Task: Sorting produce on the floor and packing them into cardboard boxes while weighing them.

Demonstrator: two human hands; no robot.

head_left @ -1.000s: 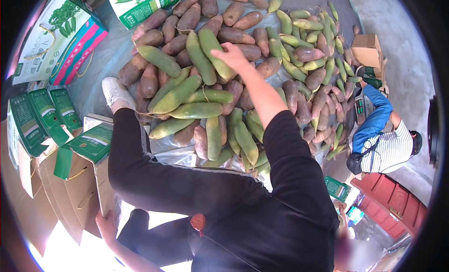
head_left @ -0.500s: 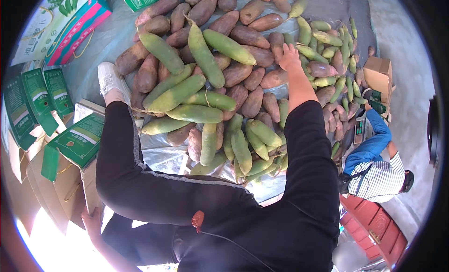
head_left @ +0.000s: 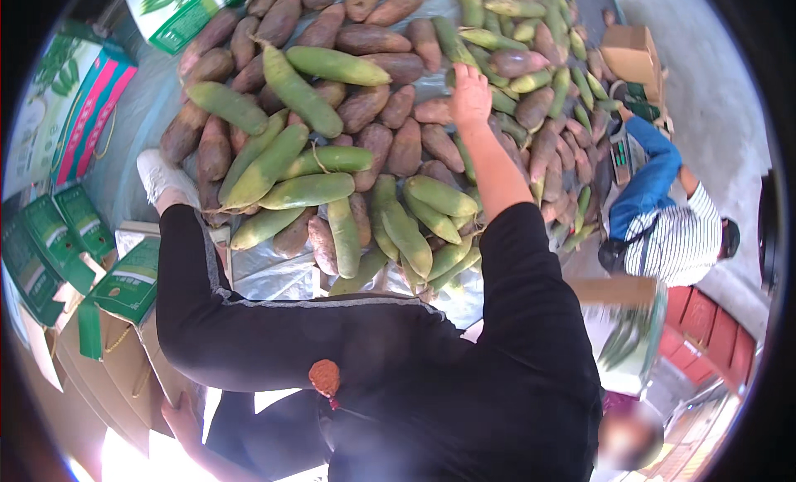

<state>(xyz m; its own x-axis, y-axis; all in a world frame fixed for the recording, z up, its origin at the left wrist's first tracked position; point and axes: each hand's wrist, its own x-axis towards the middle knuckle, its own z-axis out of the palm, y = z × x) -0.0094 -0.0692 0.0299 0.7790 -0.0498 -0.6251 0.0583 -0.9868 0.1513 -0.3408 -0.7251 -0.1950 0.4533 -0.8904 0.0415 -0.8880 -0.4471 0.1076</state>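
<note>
Green radishes point(head_left: 315, 190) lie in a heap with long reddish-brown roots point(head_left: 361, 109). My right hand point(head_left: 470, 96) reaches across to the far right of this heap. Its fingers are closed over the near end of a green radish point(head_left: 448, 41), and part of that grip is hidden. At the lower left, my left hand point(head_left: 180, 417) grips the edge of a brown carton point(head_left: 162, 373) beside my leg; its fingertips are partly out of sight.
Green printed boxes point(head_left: 124, 287) stand open at the left. Gift boxes point(head_left: 91, 109) are at the far left. More radishes spread to the right, where a person in a striped shirt point(head_left: 676, 237) crouches by a scale point(head_left: 620, 163). Another carton point(head_left: 622, 337) and person are lower right.
The view has shifted, so the heap sits further left. My right hand has closed on a green radish, more of which now shows. A carton and another person have appeared at the lower right.
</note>
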